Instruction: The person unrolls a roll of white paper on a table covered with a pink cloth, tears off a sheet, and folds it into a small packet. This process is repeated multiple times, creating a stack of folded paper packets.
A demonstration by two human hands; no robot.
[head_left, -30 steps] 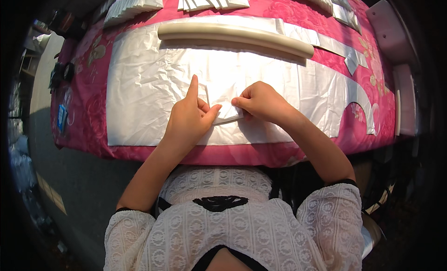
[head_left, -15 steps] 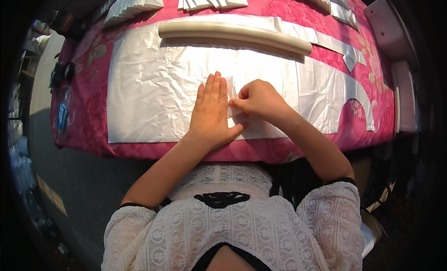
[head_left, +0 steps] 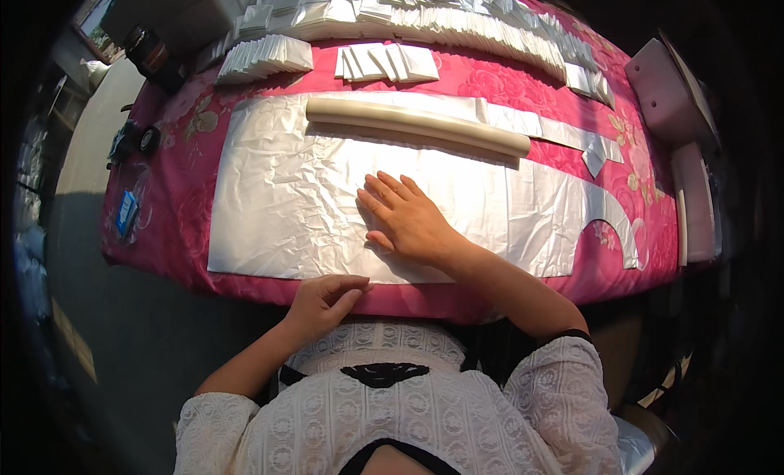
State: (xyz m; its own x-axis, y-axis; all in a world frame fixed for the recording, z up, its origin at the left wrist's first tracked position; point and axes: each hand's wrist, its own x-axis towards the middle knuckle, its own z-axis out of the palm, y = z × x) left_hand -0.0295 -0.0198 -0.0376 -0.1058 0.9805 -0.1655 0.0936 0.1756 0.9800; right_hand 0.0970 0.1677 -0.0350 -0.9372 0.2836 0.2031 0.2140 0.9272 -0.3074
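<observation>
Two hands on the job: my right hand (head_left: 408, 222) lies flat, fingers spread, pressing the silver sheet (head_left: 278, 205) down near its middle, while my left hand (head_left: 322, 299) sits at the near edge w/ thumb and fingers curled together at the sheet's rim. Can't tell for sure if it's actually pinching the edge or just touching it. Sheet is spread across the worktop (head_left: 175, 230), which has a pink flowered cloth; the sheet's 3 o'clock end has a curved cut-out. Cream roll (head_left: 416, 125) lies across it at 12 o'clock from my right hand, not touching it. Stacks of folded silver pieces (head_left: 388, 62) sit further at 12, and a longer row (head_left: 490, 26) runs beyond them. Sheet looks thin, light, crinkly, prob. slippery, creases easily, so I reckon it's best held by an edge or corner w/ a flat palm anchoring it, no hard tugging.
</observation>
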